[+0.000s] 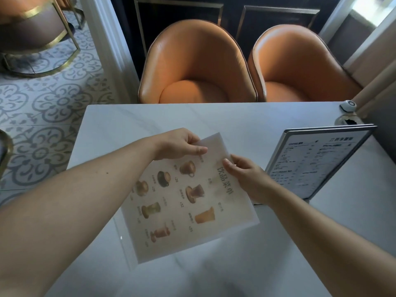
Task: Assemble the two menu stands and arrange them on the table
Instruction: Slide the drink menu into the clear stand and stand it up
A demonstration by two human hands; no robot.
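Note:
A paper drinks menu sheet (186,202) with pictures of cups and glasses is held tilted above the white table (120,125). My left hand (180,144) pinches its far left edge between thumb and fingers. My right hand (246,174) grips its far right edge near the printed title. A faint clear acrylic holder (126,243) seems to lie around the sheet's lower left part, its edges barely visible. An assembled menu stand (317,163) with a silver frame and a white printed menu stands upright at the right of the table.
Two orange leather chairs (197,67) (300,67) face the table's far edge. A small white round device (348,105) and a round metal fitting (348,120) sit at the far right corner. Patterned tile floor (47,103) lies to the left.

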